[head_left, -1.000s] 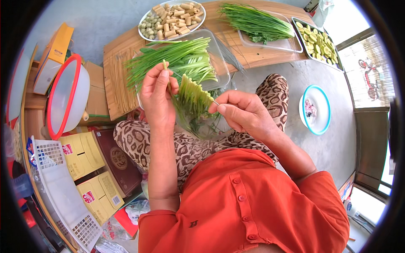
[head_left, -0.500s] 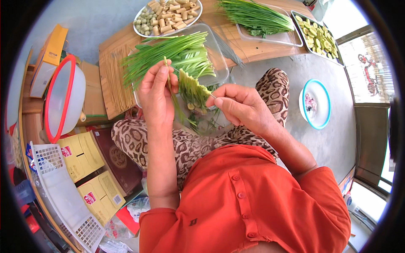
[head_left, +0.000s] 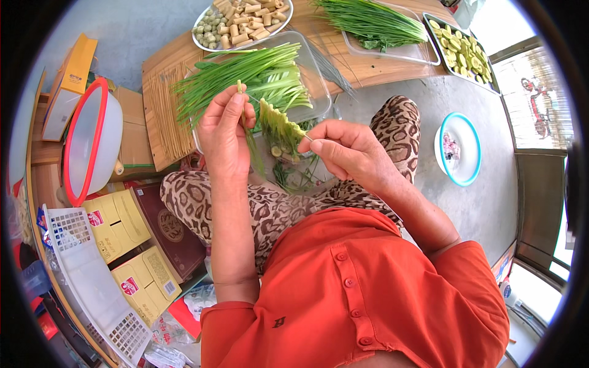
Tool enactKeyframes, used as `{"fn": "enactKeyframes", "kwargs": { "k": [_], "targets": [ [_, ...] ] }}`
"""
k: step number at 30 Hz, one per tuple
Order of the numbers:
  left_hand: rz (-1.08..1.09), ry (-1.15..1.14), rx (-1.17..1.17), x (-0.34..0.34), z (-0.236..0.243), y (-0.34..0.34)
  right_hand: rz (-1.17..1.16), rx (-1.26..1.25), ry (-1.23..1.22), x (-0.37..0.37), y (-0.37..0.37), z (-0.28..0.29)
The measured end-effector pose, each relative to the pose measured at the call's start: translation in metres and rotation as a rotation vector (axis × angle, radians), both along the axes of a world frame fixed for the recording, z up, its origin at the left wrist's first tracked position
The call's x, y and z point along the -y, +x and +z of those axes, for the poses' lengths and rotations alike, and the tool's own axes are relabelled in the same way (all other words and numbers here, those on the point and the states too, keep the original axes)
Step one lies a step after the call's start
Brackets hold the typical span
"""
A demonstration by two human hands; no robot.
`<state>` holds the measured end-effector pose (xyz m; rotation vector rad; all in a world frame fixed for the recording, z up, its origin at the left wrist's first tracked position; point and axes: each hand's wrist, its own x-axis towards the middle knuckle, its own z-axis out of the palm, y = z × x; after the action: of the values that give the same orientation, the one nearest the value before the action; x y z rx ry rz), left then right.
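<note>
Ahead of you, a pale blue-grey wall (head_left: 141, 37) rises behind a light brown wooden table (head_left: 380, 69). A smooth grey floor (head_left: 481, 224) spreads out to your right. Past it, strong white light fills a window (head_left: 498, 27), and a grey bar (head_left: 516, 53) divides it from a bright, straw-coloured screen (head_left: 510, 110). Below that screen stands a dark brownish panel (head_left: 537, 202). On your left, brown woodwork (head_left: 46, 154) runs along the edge of view.

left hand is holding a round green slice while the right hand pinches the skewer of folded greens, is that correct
What you say the left hand holds is wrong: the head view shows a long green strand there. The right hand does pinch the skewer of folded greens.
</note>
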<state>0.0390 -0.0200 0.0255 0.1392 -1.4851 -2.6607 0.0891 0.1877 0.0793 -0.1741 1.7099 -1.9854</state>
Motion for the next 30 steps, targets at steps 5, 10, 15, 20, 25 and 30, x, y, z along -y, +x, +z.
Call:
{"fn": "enactKeyframes", "kwargs": {
  "k": [5,10,15,20,25,30],
  "targets": [
    [-0.004,0.000,-0.005,-0.001,-0.003,0.000,0.000,-0.006,0.008,-0.001,0.000,-0.003],
    [-0.015,-0.014,-0.002,0.001,-0.007,-0.001,-0.005,0.011,0.018,-0.002,0.000,-0.004],
    [-0.043,0.003,0.013,0.004,-0.007,-0.002,0.009,0.012,0.012,-0.002,0.000,-0.004],
    [-0.113,0.028,0.011,0.007,-0.011,-0.004,0.012,0.013,0.023,-0.004,0.001,-0.006],
    [-0.165,0.046,0.024,0.012,-0.010,-0.004,0.022,0.036,0.011,-0.004,0.001,-0.006],
    [-0.202,0.098,0.053,0.015,-0.007,-0.004,0.029,0.044,0.020,-0.005,0.002,-0.005]
  ]
}}
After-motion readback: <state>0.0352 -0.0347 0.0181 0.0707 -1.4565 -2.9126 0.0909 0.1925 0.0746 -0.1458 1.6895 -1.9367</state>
